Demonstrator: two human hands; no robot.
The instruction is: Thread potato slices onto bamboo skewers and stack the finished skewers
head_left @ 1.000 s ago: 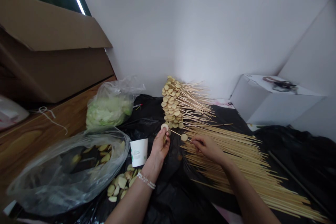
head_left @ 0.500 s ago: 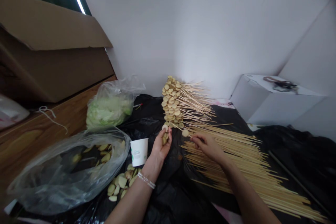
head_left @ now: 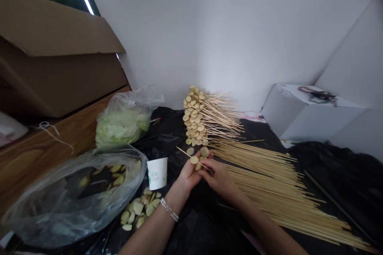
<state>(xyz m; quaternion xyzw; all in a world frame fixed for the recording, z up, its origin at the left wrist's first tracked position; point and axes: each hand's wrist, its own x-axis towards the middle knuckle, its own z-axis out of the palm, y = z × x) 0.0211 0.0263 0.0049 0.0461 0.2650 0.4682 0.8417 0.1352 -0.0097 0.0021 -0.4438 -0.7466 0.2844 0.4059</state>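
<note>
My left hand (head_left: 188, 172) is cupped around several round potato slices (head_left: 205, 151), some showing past the fingers. In my right hand (head_left: 220, 177) is a thin wooden skewer (head_left: 183, 151), pinched near its slices, with its pointed end up and to the left across my left palm. A pale potato slice (head_left: 194, 160) sits on the skewer, right against my left hand. Both hands are together, so some fingers and slices are hidden. Just beyond them lies a stack of skewered potato slices (head_left: 195, 117), its sticks pointing right.
Bare skewers (head_left: 269, 183) spread over black plastic on the right. A paper cup (head_left: 157, 173), loose potato slices (head_left: 137, 208) and an open clear bag (head_left: 38, 211) lie left. Behind are a bag of greens (head_left: 122, 127), a cardboard box (head_left: 60, 75) and a white box (head_left: 311, 119).
My right hand has moved left with the skewer and its slice, meeting my left hand. The left hand has turned and shifted slightly right and nearer. The view has swung slightly.
</note>
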